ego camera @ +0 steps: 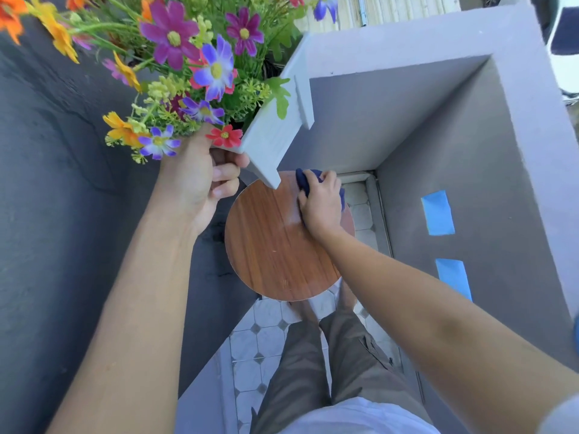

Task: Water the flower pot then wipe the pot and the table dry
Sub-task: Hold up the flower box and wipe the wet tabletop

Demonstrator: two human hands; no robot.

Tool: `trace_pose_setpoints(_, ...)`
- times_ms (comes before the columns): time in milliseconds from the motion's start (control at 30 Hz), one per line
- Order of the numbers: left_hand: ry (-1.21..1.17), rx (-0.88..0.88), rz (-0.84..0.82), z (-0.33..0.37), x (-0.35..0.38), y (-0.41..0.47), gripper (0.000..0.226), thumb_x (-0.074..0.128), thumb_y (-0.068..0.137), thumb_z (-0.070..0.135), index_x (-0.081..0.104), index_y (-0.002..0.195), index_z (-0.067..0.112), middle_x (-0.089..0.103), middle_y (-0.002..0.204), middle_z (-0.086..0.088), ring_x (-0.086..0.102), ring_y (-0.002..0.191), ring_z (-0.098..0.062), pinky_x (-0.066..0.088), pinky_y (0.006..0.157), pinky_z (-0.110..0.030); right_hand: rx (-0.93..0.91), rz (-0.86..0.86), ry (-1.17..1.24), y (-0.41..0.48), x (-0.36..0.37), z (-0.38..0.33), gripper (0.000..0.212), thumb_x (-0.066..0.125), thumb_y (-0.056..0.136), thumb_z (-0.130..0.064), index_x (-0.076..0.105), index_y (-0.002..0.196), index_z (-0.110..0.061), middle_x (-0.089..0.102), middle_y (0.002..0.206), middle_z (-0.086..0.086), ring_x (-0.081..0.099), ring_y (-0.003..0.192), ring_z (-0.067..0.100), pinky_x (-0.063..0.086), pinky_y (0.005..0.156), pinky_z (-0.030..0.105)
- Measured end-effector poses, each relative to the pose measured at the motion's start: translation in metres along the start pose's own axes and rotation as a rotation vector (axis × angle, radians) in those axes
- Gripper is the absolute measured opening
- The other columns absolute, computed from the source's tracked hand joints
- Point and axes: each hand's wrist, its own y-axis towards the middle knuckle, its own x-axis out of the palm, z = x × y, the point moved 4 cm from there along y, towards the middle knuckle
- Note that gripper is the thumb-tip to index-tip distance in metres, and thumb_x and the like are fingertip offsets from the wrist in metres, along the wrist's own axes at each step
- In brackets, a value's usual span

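My left hand (pixel 200 180) grips the underside of a white wooden flower pot (pixel 275 126) and holds it lifted and tilted above the table's far edge. Colourful flowers (pixel 188 67) spill from the pot towards me. My right hand (pixel 319 205) presses a dark blue cloth (pixel 305 181) onto the far right part of the small round wooden table (pixel 269 245). A pale damp smear shows on the tabletop just left of that hand.
Grey walls close in on the left and right, forming a narrow corner. Two strips of blue tape (pixel 438 213) stick to the right wall. The floor (pixel 260 349) below has white tiles with small dark diamonds. My legs stand just before the table.
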Motion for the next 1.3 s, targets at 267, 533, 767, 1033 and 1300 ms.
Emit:
trace_pose_setpoints(267, 0.001, -0.031, 0.04, -0.011, 0.008, -0.001, 0.037, 0.03, 0.096, 0.007, 0.048, 0.065, 0.015, 0.056, 0.052, -0.001, 0.026, 0.035, -0.004, 0.019, 0.032, -0.016, -0.262, -0.161, 0.04, -0.09, 0.046, -0.062, 0.041, 0.06, 0.086, -0.018, 0.058, 0.126, -0.023, 0.049, 0.111, 0.012, 0.047, 0.095, 0.034, 0.049, 0.071, 0.045)
trace_pose_setpoints(533, -0.011, -0.069, 0.118, -0.04, 0.021, -0.018, 0.037, 0.026, 0.097, 0.004, 0.049, 0.069, 0.014, 0.057, 0.046, 0.003, 0.029, 0.031, -0.002, 0.019, 0.031, -0.015, -0.112, -0.163, 0.075, -0.151, 0.011, 0.013, 0.052, 0.069, 0.081, -0.023, 0.055, 0.131, -0.031, 0.046, 0.116, 0.005, 0.045, 0.101, 0.027, 0.048, 0.082, 0.037)
trace_pose_setpoints(767, 0.004, -0.095, 0.16, -0.09, 0.032, -0.043, 0.036, 0.023, 0.094, 0.001, 0.052, 0.076, 0.014, 0.054, 0.064, -0.007, 0.029, 0.035, -0.003, 0.018, 0.034, -0.016, 0.259, -0.059, 0.212, -0.14, -0.047, 0.1, 0.041, 0.061, 0.089, -0.013, 0.054, 0.129, -0.02, 0.039, 0.109, 0.007, 0.048, 0.097, 0.031, 0.047, 0.082, 0.038)
trace_pose_setpoints(1033, -0.067, -0.168, 0.219, -0.144, 0.053, -0.075, 0.035, 0.026, 0.095, 0.0, 0.051, 0.075, 0.012, 0.053, 0.066, -0.004, 0.028, 0.04, -0.006, 0.02, 0.039, -0.018, 0.694, -0.089, 0.632, -0.17, -0.108, 0.155, 0.02, 0.055, 0.093, -0.011, 0.066, 0.109, -0.016, 0.065, 0.1, 0.007, 0.058, 0.094, 0.027, 0.044, 0.078, 0.033)
trace_pose_setpoints(1300, -0.068, -0.249, 0.316, -0.195, 0.069, -0.101, 0.034, 0.026, 0.1, 0.009, 0.044, 0.072, 0.016, 0.043, 0.069, -0.001, 0.027, 0.05, -0.012, 0.021, 0.057, -0.026, 0.65, -0.028, 0.931, -0.208, -0.158, 0.144, 0.021, 0.058, 0.096, -0.017, 0.064, 0.115, -0.025, 0.068, 0.106, -0.002, 0.062, 0.089, 0.013, 0.05, 0.069, 0.031)
